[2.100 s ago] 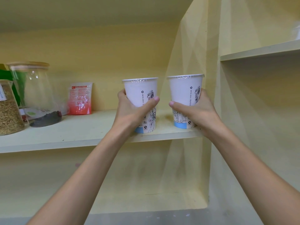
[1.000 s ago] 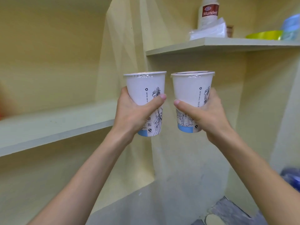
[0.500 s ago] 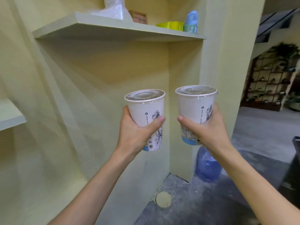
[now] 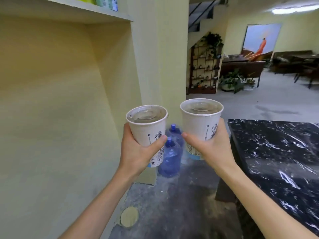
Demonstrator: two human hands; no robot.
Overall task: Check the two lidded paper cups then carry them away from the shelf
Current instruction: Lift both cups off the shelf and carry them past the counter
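Two white paper cups with clear flat lids, line drawings and a blue band at the base are held upright side by side in front of me. My left hand (image 4: 138, 152) grips the left cup (image 4: 148, 128) around its lower half. My right hand (image 4: 214, 150) grips the right cup (image 4: 201, 123) the same way, a little higher. The cups do not touch. The yellow shelf (image 4: 103, 14) is up at the top left, apart from both cups.
A yellow pillar (image 4: 162, 57) stands just behind the cups, with two blue water jugs (image 4: 170, 157) on the floor at its foot. A black marble counter (image 4: 279, 161) fills the right side. Beyond it lies a room with grey floor, plants and dark furniture.
The view has swung right, away from the shelf. Both cups stay gripped and now sit lower in view, lids showing. The marble counter and the room beyond have come into sight.
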